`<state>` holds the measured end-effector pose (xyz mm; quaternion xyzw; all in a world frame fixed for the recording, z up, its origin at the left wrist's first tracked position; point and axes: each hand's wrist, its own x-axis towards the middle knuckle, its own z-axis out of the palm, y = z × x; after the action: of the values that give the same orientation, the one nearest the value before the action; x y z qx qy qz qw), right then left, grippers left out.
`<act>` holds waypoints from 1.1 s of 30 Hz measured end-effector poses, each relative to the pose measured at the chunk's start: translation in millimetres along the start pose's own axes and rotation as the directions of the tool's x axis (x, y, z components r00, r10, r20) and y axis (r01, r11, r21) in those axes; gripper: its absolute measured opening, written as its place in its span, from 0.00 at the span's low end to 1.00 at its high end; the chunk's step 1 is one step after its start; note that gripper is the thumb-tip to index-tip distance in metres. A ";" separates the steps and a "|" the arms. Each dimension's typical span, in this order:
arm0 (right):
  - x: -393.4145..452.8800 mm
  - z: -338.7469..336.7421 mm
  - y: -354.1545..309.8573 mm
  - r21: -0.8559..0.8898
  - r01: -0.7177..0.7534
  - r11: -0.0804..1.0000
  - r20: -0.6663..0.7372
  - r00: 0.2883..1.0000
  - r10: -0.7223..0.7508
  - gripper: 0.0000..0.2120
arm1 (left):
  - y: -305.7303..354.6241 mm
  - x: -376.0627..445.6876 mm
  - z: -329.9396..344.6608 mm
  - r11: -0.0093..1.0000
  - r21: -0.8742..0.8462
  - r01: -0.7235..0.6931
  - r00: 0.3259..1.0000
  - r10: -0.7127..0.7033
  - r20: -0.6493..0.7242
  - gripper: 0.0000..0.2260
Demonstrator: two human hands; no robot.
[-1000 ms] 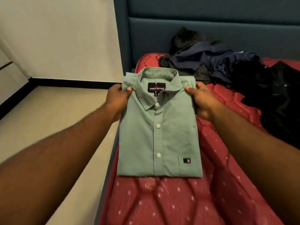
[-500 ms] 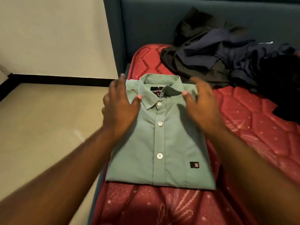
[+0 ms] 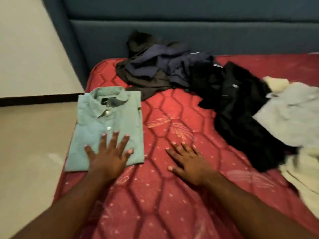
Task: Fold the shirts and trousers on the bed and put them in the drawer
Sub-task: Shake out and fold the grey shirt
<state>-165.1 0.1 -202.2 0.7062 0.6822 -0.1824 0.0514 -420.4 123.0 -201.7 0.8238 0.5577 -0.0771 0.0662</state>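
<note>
A folded green button-up shirt (image 3: 110, 118) lies at the left edge of the red mattress (image 3: 172, 195). My left hand (image 3: 108, 156) rests flat on its lower part with fingers spread. My right hand (image 3: 186, 161) lies with straight fingers over the bare mattress to the right of the shirt, holding nothing. A heap of unfolded dark clothes, navy and brown (image 3: 155, 69), sits by the headboard. Black garments (image 3: 238, 109) spread out to the right of the heap. Grey (image 3: 290, 118) and cream (image 3: 302, 178) clothes lie at the far right.
The blue padded headboard (image 3: 172, 31) runs along the back. Beige floor (image 3: 31, 144) and a pale wall with a dark skirting lie left of the bed. No drawer is in view.
Both hands let go of the shirt's shoulders and slid down. The left now lies flat on the shirt's lower part; the right moved off it onto the mattress. The view swung right.
</note>
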 end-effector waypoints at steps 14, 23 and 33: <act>-286.7 -9.5 167.3 -0.039 -0.560 0.828 -0.246 0.808 0.535 0.28 | 347.3 -153.1 -16.5 0.766 -0.245 -0.595 0.796 0.603 -0.047 0.34; -391.5 -12.3 299.7 0.289 -0.792 0.537 -0.240 0.483 0.842 0.42 | 510.6 -172.1 10.3 0.688 -0.337 -0.643 0.740 0.671 -0.043 0.36; -379.1 -62.3 317.3 0.626 -0.551 0.552 -0.494 0.267 0.827 0.14 | 562.0 -152.5 -1.7 0.539 -0.509 -0.671 0.614 0.789 0.024 0.22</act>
<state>157.2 -358.3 -76.1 0.9355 0.2088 0.0580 -0.2789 46.0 -222.7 -156.4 0.9244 0.1472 -0.0137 0.3516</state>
